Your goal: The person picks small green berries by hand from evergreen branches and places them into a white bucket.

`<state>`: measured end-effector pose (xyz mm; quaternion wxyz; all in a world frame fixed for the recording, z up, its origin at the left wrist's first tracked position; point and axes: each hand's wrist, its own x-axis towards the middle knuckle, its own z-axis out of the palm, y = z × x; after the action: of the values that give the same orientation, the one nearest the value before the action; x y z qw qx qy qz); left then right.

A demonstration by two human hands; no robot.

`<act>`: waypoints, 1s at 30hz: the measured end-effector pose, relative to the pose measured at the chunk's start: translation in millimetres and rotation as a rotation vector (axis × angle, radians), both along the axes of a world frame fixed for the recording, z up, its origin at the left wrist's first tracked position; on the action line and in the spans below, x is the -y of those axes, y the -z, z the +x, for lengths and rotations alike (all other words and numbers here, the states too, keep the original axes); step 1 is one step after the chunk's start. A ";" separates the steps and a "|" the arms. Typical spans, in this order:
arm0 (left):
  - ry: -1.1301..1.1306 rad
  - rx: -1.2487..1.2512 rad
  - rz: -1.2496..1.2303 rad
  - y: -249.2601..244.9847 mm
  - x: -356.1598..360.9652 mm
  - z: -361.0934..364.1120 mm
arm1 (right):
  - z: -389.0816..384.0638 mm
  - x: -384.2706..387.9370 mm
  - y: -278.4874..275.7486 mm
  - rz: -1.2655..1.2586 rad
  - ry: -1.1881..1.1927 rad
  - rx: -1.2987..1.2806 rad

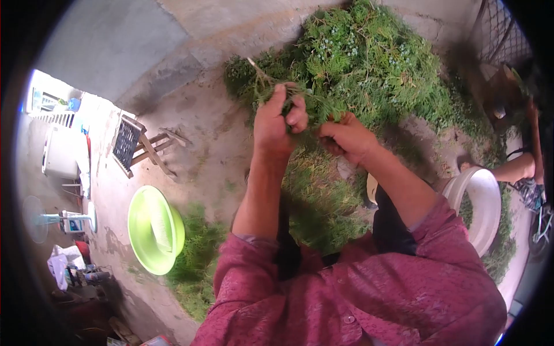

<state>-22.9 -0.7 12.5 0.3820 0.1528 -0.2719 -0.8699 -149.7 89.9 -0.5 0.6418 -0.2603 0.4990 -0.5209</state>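
Observation:
My left hand (279, 120) is closed round a leafy evergreen sprig (262, 75), whose pale cut stem sticks up above the fist. Just to its right, my right hand (349, 138) is closed with the fingers pinched at the sprig's green foliage. Whether it grips the same sprig or a piece of it is partly hidden by the fingers. Behind both hands lies a big heap of evergreen branches (369, 63) dotted with small pale blue-green berries. Loose green clippings (323, 202) cover the floor below my forearms, between my legs.
A lime-green basin (136, 230) stands at the left beside more clippings (193, 259). Beyond it is a small wooden folding stool (147, 147). At the right is a white bucket (490, 213), with another person's leg (516, 168) behind it. A fan (37, 219) stands far left.

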 end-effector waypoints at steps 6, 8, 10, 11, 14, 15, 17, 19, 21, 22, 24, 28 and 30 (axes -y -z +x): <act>-0.004 0.089 -0.081 -13.1 -13.8 8.0 | 1.0 9.4 29.6 0.088 0.298 0.081; -0.096 0.124 -0.091 -15.5 -5.6 18.2 | -14.8 9.1 37.0 0.034 0.217 0.236; -0.087 0.062 -0.100 -17.3 4.0 29.4 | -26.9 1.6 20.2 -0.034 0.199 0.377; -0.060 0.023 -0.120 -18.1 7.3 34.9 | -30.7 -7.8 1.4 -0.054 0.251 0.342; 0.020 0.085 -0.254 -26.6 8.4 49.5 | -68.7 -62.7 -21.2 -0.231 0.475 0.199; 0.018 0.072 -0.252 -27.6 9.5 55.3 | -80.2 -89.4 -27.5 -0.232 0.643 0.019; 0.188 0.091 -0.333 -30.5 12.4 65.9 | -111.6 -147.5 -25.5 -0.099 0.978 -0.416; 0.170 0.147 -0.367 -37.7 6.9 71.6 | -145.4 -217.6 -20.9 0.034 1.061 -0.745; 0.156 0.235 -0.412 -39.4 3.0 75.4 | -194.0 -298.1 8.3 0.316 1.049 -1.154; 0.168 0.228 -0.417 -38.7 1.8 76.6 | -206.3 -332.4 22.4 0.561 1.025 -1.389; 0.230 0.201 -0.486 -38.4 -1.6 76.6 | -211.1 -391.0 56.2 0.479 0.380 -2.156; 0.261 0.301 -0.462 -43.0 -16.5 68.9 | -235.4 -407.3 78.5 0.697 0.175 -2.055; 0.424 0.286 -0.558 -37.7 -14.2 63.0 | -232.7 -344.7 52.2 0.658 -0.044 -2.085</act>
<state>40.1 13.5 50.2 0.1784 0.1030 -0.5746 -0.7920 -382.4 434.6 -52.7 -0.0489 -0.3983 0.9073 0.1259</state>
